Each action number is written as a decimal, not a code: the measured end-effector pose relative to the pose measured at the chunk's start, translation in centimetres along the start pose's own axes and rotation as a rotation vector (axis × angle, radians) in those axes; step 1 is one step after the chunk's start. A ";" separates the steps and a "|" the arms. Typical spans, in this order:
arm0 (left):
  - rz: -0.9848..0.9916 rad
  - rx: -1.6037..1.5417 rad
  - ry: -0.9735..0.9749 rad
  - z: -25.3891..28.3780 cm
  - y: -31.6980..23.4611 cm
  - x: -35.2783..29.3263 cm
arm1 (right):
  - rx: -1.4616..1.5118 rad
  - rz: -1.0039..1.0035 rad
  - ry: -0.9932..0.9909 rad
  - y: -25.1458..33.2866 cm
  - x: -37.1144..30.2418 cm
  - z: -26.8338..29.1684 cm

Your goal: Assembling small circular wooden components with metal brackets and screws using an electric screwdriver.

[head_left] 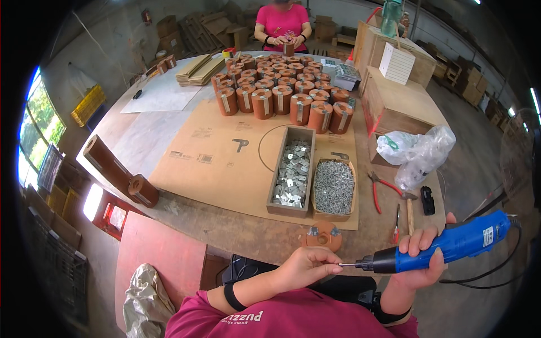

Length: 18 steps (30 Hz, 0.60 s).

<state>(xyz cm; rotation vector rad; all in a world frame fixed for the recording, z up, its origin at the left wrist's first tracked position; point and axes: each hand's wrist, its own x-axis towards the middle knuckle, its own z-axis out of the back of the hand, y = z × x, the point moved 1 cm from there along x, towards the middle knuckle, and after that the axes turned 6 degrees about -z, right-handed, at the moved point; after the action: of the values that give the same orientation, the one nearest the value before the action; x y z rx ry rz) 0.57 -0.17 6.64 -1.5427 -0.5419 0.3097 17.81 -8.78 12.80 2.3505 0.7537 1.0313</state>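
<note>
My right hand [420,256] is wrapped around a blue electric screwdriver [473,236], held level with its bit toward the left. At the tip of the metal bit [352,264], thumb and forefinger of my left hand [307,267] are pinched together; what they hold, if anything, is too small to make out. Just beyond my left hand, a reddish-brown cylinder [323,240] stands at the table's near edge, with a hole in its top and small metal plates on either side. Behind it are a wooden box of flat metal plates [293,174] and a box of screws [333,188].
Many brown cylinders [262,104] stand together at the back. Red-handled pliers [376,191], a hammer [410,214] and a black object [428,201] lie right, near a plastic bag [420,152]. More cylinders [143,190] stand left. Across the table, a person in pink [283,25] handles a cylinder.
</note>
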 end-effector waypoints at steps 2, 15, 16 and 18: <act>0.003 0.018 -0.004 0.1 0.1 0.0 | 0.000 -0.006 -0.006 -0.1 0.0 0.0; 0.007 0.069 0.095 0.3 0.8 0.6 | -0.027 -0.050 0.114 -0.8 0.3 0.1; -0.018 0.104 0.087 0.2 0.9 0.7 | -0.032 -0.051 0.105 -0.9 0.5 0.2; 0.004 0.131 0.112 0.3 0.6 0.9 | 0.004 -0.071 0.157 -1.2 0.9 0.4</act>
<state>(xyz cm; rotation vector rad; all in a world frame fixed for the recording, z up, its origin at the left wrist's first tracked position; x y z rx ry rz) 1.24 0.57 6.17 -1.4252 -0.4223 0.2554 18.25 -7.39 12.29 2.2485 0.8912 1.1939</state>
